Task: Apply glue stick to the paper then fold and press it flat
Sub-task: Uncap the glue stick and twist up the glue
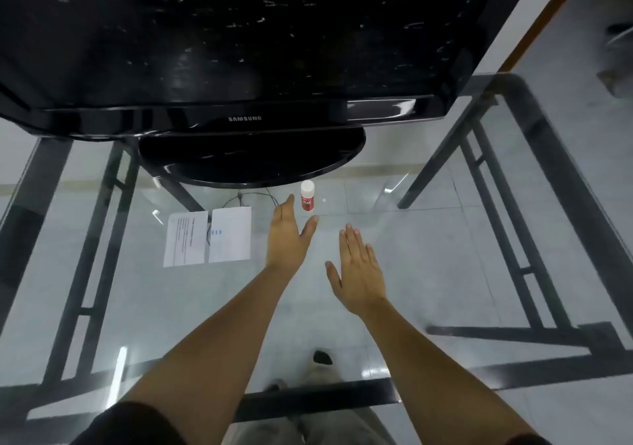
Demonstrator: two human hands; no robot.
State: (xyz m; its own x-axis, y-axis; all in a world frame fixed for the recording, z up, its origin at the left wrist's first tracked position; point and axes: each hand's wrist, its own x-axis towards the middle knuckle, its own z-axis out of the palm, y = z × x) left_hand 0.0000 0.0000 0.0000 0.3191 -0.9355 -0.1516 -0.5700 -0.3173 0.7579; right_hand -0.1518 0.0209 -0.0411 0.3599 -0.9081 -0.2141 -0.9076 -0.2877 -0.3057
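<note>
On the clear glass worktop [428,239], a small red-and-white glue stick [307,195] stands upright just beyond the left hand [287,235], whose fingers are spread wide and hold nothing. The folded white paper sheet [209,236] lies flat to that hand's left. The right hand [359,269] hovers open-palmed, well short of the glue.

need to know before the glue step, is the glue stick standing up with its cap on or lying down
Upright and capped: the glue stick stands on the glass table, white cap on top, just beyond the open left hand.
</note>
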